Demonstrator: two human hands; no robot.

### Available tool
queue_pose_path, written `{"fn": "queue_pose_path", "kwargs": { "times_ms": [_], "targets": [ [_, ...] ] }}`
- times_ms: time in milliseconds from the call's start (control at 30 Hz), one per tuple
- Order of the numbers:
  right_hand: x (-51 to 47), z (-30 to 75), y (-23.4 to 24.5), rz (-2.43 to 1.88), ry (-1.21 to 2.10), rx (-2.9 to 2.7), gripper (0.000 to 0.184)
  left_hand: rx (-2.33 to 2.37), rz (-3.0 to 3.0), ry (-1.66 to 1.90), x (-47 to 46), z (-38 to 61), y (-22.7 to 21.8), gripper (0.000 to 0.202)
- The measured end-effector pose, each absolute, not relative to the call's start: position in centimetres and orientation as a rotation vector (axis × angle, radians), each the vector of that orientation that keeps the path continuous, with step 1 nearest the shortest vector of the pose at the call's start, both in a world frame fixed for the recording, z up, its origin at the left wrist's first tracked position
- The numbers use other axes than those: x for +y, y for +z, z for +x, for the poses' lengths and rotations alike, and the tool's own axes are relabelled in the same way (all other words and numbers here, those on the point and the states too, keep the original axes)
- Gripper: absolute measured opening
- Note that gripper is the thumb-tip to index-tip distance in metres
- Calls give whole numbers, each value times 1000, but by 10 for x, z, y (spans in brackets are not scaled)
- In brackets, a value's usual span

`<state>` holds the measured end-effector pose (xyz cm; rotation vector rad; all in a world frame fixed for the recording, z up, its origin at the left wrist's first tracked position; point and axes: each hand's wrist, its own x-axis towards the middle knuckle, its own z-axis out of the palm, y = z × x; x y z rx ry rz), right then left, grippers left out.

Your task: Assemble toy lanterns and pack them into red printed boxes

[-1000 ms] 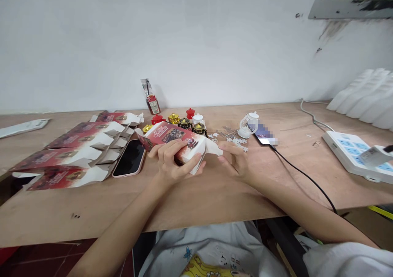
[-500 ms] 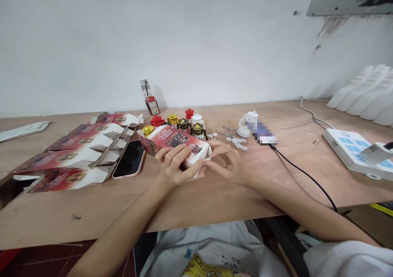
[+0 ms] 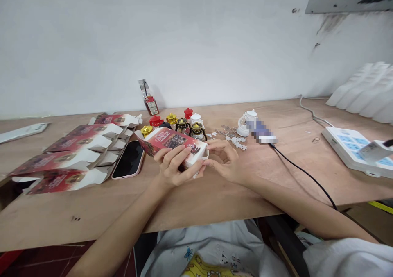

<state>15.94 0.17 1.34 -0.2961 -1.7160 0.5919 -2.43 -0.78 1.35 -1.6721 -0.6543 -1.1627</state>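
Observation:
A red and white printed cardboard box (image 3: 172, 139) is held up above the table, tilted, its far left end open with a flap standing out. My left hand (image 3: 176, 164) wraps round its near side, fingers over the printed face and thumb toward the right end. At that white right end, my right hand (image 3: 224, 160) pinches a flap between thumb and fingers. Just behind the box stand several small lanterns in red, gold, white and black, among them a black one with a gold top (image 3: 197, 131).
Several unfilled red boxes (image 3: 70, 158) lie in a row on the left beside a phone (image 3: 128, 160). To the right are metal rings and white tags (image 3: 235, 137), a white lantern (image 3: 245, 123), a blurred device on a black cable (image 3: 262, 132) and a power strip (image 3: 353, 150).
My right hand's fingers have shifted slightly on the flap at the box's right end. The box and my left hand stay nearly in place; the view has moved a little.

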Motion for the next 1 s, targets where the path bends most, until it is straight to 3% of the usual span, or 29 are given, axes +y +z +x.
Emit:
{"fn": "queue_pose_path", "kwargs": {
  "times_ms": [167,567,800,1000],
  "targets": [
    [5,161,13,-301,677,-1751,27,-635,-1668,-1143,-7,-25,15,31],
    [2,163,11,-315,501,-1737,18,-509,-1738,-1264,-12,-17,31,43],
    [7,169,25,-252,1046,-1806,41,-548,-1823,-1199,-15,-23,27,45],
    [17,179,32,-169,1439,-1887,44,-398,-1887,-1183,-15,-21,20,42]
  ]
}}
